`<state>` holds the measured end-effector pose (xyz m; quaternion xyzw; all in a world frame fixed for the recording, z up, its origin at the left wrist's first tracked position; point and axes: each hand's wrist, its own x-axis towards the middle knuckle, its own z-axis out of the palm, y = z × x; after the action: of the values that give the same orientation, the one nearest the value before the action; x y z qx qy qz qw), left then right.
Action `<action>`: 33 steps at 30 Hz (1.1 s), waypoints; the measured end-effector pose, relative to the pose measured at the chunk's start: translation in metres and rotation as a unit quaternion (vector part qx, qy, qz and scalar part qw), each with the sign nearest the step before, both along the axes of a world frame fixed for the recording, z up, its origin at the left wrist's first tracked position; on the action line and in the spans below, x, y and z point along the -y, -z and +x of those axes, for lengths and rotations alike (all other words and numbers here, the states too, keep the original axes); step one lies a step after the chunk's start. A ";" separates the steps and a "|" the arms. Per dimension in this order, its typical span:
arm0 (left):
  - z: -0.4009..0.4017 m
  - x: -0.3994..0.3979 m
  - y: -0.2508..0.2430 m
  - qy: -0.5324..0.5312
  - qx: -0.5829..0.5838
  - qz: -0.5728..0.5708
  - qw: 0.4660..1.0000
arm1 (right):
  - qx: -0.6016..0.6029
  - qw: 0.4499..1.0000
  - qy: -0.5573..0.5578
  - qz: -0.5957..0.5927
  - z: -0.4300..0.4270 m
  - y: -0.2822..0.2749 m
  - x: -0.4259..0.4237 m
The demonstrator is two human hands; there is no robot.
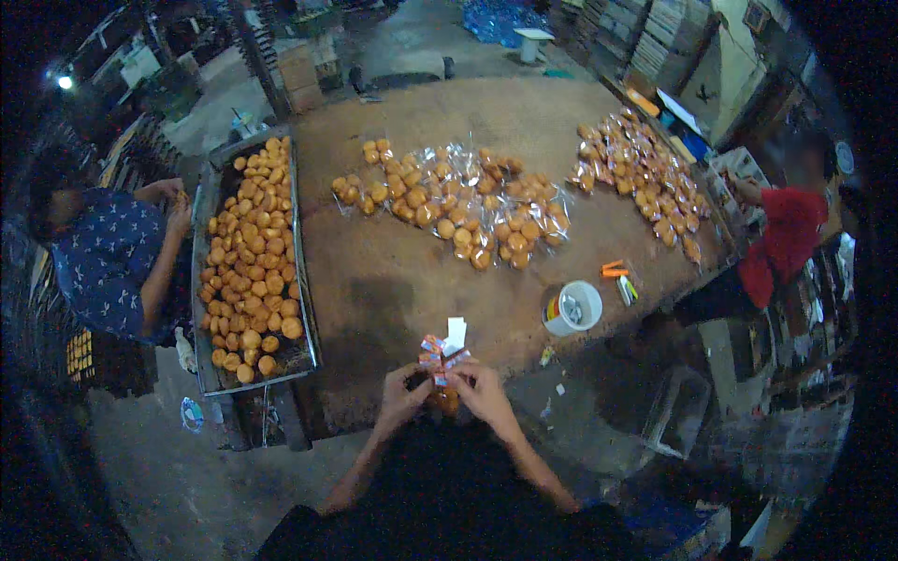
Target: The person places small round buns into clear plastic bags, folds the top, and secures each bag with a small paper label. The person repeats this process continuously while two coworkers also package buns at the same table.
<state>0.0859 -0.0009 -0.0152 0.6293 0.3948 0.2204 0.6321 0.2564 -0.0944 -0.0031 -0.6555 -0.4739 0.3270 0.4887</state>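
Observation:
Close to my body at the table's near edge, my left hand (407,394) and my right hand (480,393) pinch the top of a small clear bag of round golden buns (445,402) from either side. Just beyond my fingertips, several small printed labels (431,345) and white paper slips (456,332) lie on the wooden table (365,280). Farther out is a pile of clear bags filled with buns (456,196). A white plastic tub (581,306) stands to the right of my hands, with orange staplers or clips (614,269) beyond it.
A metal-edged tray (309,329) of loose buns (256,238) runs along the left, beside a person in a dark patterned shirt (105,245). More bagged buns (638,175) lie at the right edge, near a person in red (789,231). A white stool (533,43) stands beyond the table.

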 end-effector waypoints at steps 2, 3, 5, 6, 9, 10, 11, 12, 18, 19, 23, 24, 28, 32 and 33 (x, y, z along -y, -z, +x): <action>-0.003 0.002 0.006 -0.007 0.042 -0.010 0.999 | 0.040 0.999 -0.009 0.002 0.000 -0.002 0.003; -0.003 0.002 0.008 -0.013 0.035 -0.035 0.999 | 0.017 1.000 -0.016 -0.004 0.000 -0.003 0.004; -0.001 0.005 0.011 -0.009 0.083 -0.025 0.996 | -0.016 0.999 -0.022 -0.020 0.000 -0.005 0.005; 0.001 0.007 0.010 -0.015 0.082 -0.052 0.995 | 0.027 0.999 -0.019 -0.036 0.001 -0.006 0.006; 0.003 0.008 0.005 -0.011 0.024 -0.097 0.995 | 0.104 0.993 -0.004 -0.052 0.001 -0.004 0.007; 0.004 0.008 0.003 -0.016 0.039 -0.112 0.993 | 0.093 0.994 0.001 -0.060 0.001 -0.003 0.006; 0.005 0.008 0.003 -0.021 0.056 -0.127 0.990 | 0.083 0.995 0.006 -0.052 0.001 -0.001 0.007; 0.006 0.007 0.002 0.000 0.052 -0.071 0.996 | 0.080 0.995 0.013 -0.053 0.001 0.001 0.008; 0.009 0.005 0.012 0.023 0.021 0.007 0.999 | 0.039 0.998 0.043 0.010 0.000 -0.006 0.007; 0.011 0.007 0.014 0.017 0.039 0.026 0.999 | 0.044 0.996 0.071 0.022 0.001 -0.011 0.007; 0.025 0.021 0.013 -0.010 0.040 0.097 0.994 | 0.018 0.979 0.188 0.082 0.009 -0.033 0.009; 0.030 0.024 0.010 0.009 0.024 0.097 0.995 | -0.005 0.967 0.226 0.118 0.010 -0.035 0.007; 0.051 0.044 0.002 0.007 -0.005 0.109 0.994 | 0.073 0.943 0.229 0.232 0.011 -0.018 -0.001; 0.065 0.056 0.001 -0.024 0.054 0.097 0.994 | -0.116 0.957 0.238 0.121 0.013 0.023 0.009; 0.067 0.058 0.001 -0.033 0.034 0.089 0.995 | -0.093 0.954 0.248 0.139 0.016 0.032 0.013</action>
<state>0.1530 -0.0585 -0.0157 0.6619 0.3719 0.2967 0.5793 0.2720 -0.1069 -0.0349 -0.6446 -0.2892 0.1860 0.6829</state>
